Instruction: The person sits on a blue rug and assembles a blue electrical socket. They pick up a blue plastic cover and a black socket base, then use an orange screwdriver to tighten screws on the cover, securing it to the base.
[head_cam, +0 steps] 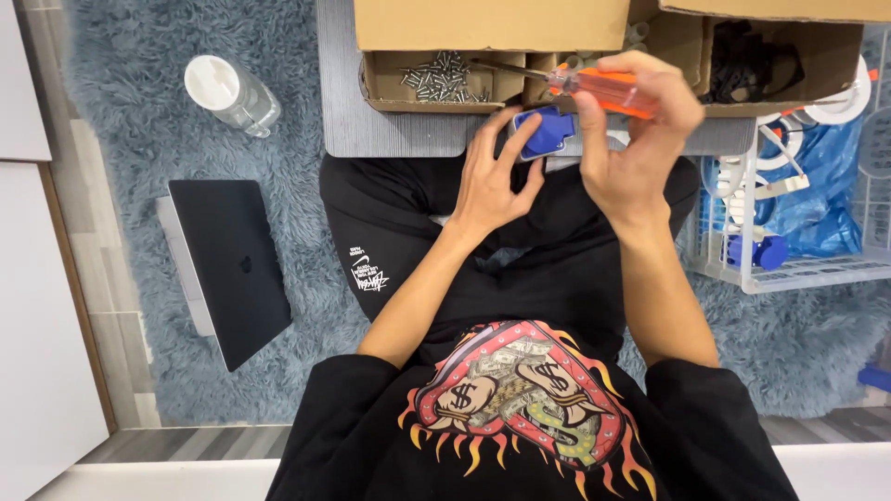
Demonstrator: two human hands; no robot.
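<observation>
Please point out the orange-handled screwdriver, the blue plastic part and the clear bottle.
orange-handled screwdriver (608, 91), head view, on its handle.
blue plastic part (546, 132), head view, on its top face.
clear bottle (243, 102), head view, on its body.

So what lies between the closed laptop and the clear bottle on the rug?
Nothing: in the head view, only bare shaggy blue-grey rug separates the laptop from the bottle, which lies on its side.

Even, bright indoor light falls on my lap; shadows are soft, focus is sharp, and edges toward nine o'clock bend slightly.
</observation>
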